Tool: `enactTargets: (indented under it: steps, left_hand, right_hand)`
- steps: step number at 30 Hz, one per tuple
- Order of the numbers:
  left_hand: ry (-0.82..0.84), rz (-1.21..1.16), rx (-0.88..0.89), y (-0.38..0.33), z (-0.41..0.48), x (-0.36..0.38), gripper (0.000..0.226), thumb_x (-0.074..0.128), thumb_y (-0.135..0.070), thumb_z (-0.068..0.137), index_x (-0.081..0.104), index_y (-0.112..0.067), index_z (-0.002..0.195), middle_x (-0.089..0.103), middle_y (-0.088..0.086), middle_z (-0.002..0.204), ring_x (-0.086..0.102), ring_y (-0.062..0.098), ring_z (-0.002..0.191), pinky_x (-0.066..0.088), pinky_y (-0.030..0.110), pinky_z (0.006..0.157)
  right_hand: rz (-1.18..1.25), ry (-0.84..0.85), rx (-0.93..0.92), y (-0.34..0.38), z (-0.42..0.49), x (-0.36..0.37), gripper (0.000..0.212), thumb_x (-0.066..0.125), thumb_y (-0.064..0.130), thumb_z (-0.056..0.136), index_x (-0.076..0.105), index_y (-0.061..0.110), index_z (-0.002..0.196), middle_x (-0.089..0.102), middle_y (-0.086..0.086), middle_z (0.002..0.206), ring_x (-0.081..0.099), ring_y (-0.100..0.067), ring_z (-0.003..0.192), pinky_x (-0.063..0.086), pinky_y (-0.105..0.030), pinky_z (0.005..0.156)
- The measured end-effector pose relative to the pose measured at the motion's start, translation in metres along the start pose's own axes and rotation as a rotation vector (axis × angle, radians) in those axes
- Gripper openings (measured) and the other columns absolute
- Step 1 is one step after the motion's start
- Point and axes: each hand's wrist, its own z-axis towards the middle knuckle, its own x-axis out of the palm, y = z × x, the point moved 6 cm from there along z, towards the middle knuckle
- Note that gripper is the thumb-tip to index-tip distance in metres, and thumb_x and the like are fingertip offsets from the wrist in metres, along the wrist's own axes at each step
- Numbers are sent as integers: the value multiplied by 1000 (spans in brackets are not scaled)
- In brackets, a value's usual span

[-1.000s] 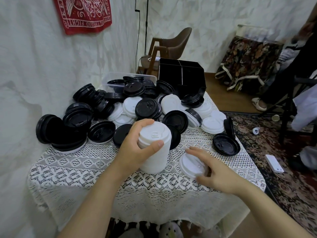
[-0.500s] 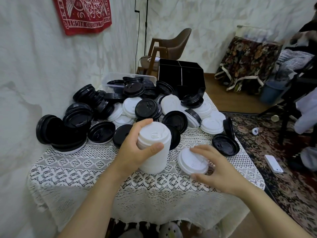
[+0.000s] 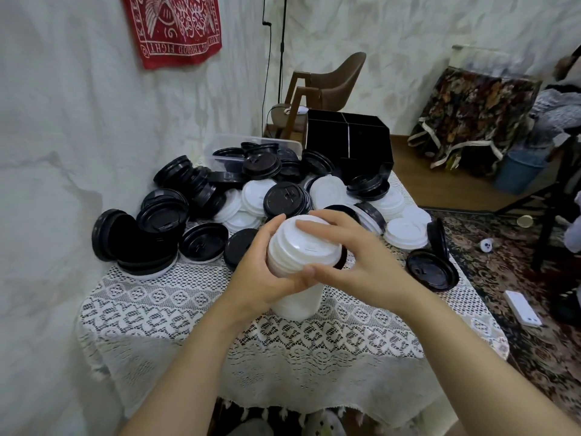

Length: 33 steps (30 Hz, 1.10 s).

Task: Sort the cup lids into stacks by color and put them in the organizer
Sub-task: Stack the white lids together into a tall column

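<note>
Okay: the stack of white lids (image 3: 298, 305) stands upright at the centre of the counter (image 3: 176, 313), which is covered in white open-weave lace with a tasselled hem. The left grip (image 3: 261, 278) is wrapped round the stack's ribbed upper part from 9 o'clock, thumb across the front. The right grip (image 3: 358, 256) clasps the top white lid (image 3: 309, 247), a smooth domed disc, with fingers flat over it and thumb tucked at its near rim. Both palms cover the stack's middle, so the lid count is unreadable; the lower part looks smooth and matte.

Glossy black lids (image 3: 163, 215), round with raised rims, pile up from 9 to 12 o'clock, some on edge. Loose white lids (image 3: 405, 234) lie at 1 to 2 o'clock, partly buried. One black lid (image 3: 432, 272) lies flat at 3 o'clock.

The black organizer (image 3: 349, 143), boxy with dividers, sits at 12 to 1 o'clock; its inside is too dark to read. A clear plastic tub (image 3: 224, 144) at 11 o'clock is mostly hidden by lids. Both forearms are cut off at the bottom edge.
</note>
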Motion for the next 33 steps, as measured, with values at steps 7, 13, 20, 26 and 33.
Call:
enactTargets:
  steps: [7, 13, 20, 26, 33]
  left_hand:
    - [1, -10, -29, 4, 0, -3, 111, 90, -53, 48, 34, -36, 142, 55, -14, 132, 57, 5, 119, 51, 31, 98]
    - [-5, 1, -26, 4, 1, -3, 99, 88, -39, 55, 37, -38, 139, 57, -14, 129, 58, 7, 117, 50, 32, 98]
    - [4, 16, -32, 3, 1, -3, 94, 87, -35, 56, 40, -38, 137, 58, -15, 128, 58, 5, 118, 50, 30, 97]
    - [170, 69, -64, -13, -7, -21, 82, 72, -13, 71, 38, -28, 144, 53, -13, 138, 48, 3, 129, 42, 26, 105]
    - [-401, 500, -20, -23, 45, -97, 49, 65, -4, 87, 54, -13, 134, 57, 1, 133, 51, 13, 124, 36, 22, 100]
  right_hand:
    - [85, 18, 61, -10, 4, 14, 50, 72, 41, 75, 58, 44, 122, 46, 18, 136, 43, 2, 127, 36, -25, 108]
    - [106, 67, 137, -6, 8, 16, 46, 78, 22, 81, 61, 37, 121, 45, 22, 131, 44, 7, 121, 37, -10, 95]
    - [259, -63, 185, -6, 4, 22, 44, 80, 21, 77, 67, 31, 118, 48, 21, 131, 49, 4, 120, 43, -18, 100]
    - [361, -175, 203, -10, -4, 31, 42, 78, 10, 79, 69, 33, 113, 47, 20, 135, 48, 5, 121, 46, -25, 100]
    - [350, -164, 195, -10, -2, 31, 43, 78, 13, 77, 67, 36, 111, 45, 24, 133, 46, 17, 111, 47, -11, 83]
